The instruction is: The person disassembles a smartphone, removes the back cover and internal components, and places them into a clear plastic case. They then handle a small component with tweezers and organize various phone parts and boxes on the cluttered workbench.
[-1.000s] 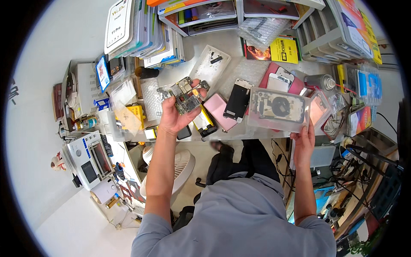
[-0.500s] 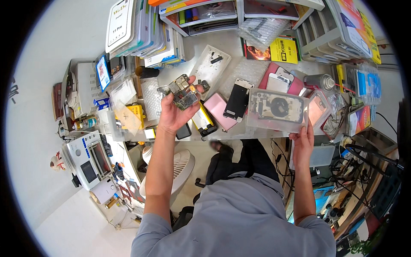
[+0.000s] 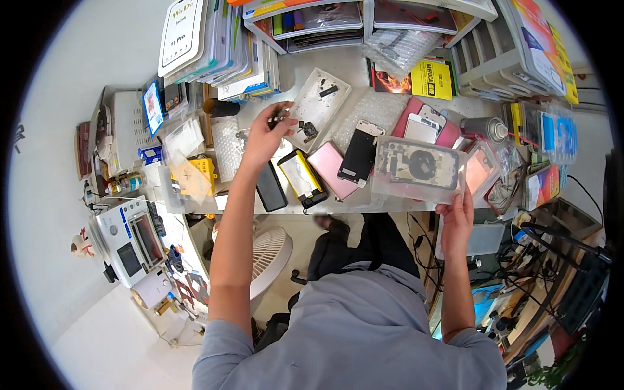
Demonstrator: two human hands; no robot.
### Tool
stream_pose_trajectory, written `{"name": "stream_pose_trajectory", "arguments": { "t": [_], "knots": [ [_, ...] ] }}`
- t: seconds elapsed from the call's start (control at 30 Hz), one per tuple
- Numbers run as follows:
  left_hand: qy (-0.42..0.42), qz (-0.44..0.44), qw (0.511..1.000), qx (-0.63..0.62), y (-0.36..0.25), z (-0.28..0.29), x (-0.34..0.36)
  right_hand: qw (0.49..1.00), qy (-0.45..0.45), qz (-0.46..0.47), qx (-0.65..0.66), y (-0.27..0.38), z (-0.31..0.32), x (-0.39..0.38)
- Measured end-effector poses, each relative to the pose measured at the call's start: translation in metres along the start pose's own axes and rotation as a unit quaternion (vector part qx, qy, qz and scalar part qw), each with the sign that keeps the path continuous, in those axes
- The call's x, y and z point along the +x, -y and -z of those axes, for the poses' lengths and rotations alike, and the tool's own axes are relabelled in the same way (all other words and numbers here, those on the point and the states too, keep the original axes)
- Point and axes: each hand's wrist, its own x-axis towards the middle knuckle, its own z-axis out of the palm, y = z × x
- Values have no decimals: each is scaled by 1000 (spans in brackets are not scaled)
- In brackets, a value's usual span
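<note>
Just left of centre in the upper half of the frame, the left hand is stretched out over the tabletop, its fingers pinched narrow on a small dark part right at the near edge of a white tray. The piece is too small to make out in kind, but it looks light, rigid and easy to drop or bend, so a fingertip pinch by its edges suits it better than a squeeze across any flat face.

At right of centre, the right hand grips the lower right corner of a clear plastic case that holds a phone back frame with a round coil showing. The fingers are closed on the case edge, thumb on top. I judge the case stiff but slick and light, its contents thin and fragile; holding it by 1 corner lets it tip, so support along the long rim would be steadier.

Between the 2 hands lie a yellow-edged battery, a pink phone shell and a dark phone screen, all close together. A black slab sits just below the left wrist. A white fan stands under the tabletop edge, lower left of centre
</note>
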Motion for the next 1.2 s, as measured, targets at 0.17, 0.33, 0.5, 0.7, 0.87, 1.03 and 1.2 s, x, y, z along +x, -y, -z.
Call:
{"name": "stream_pose_trajectory", "arguments": {
  "t": [0.17, 0.33, 0.5, 0.7, 0.87, 1.03, 1.2],
  "knots": [
    [-27, -142, 872, 468, 32, -17, 22, 1000, -3, 0, -4, 3, -5, -3],
    [1, -70, 813, 577, 23, -40, 21, 1000, -5, 8, -4, 4, -2, -3],
    [9, -111, 788, 605, 33, -37, 21, 1000, -7, 11, -3, 4, 1, -4],
    [-15, -97, 798, 594, 12, -46, 16, 1000, -11, -1, 10, 5, 0, -5],
    [-57, -121, 835, 534, 10, -47, 9, 1000, 5, 10, -7, 8, -8, -6],
    [-128, -178, 850, 478, 28, -32, -5, 999, 31, 8, -10, 12, -19, -6],
    [-165, -119, 902, 381, 25, -31, -41, 996, 79, 29, -33, 7, -33, 9]
  ]
}}
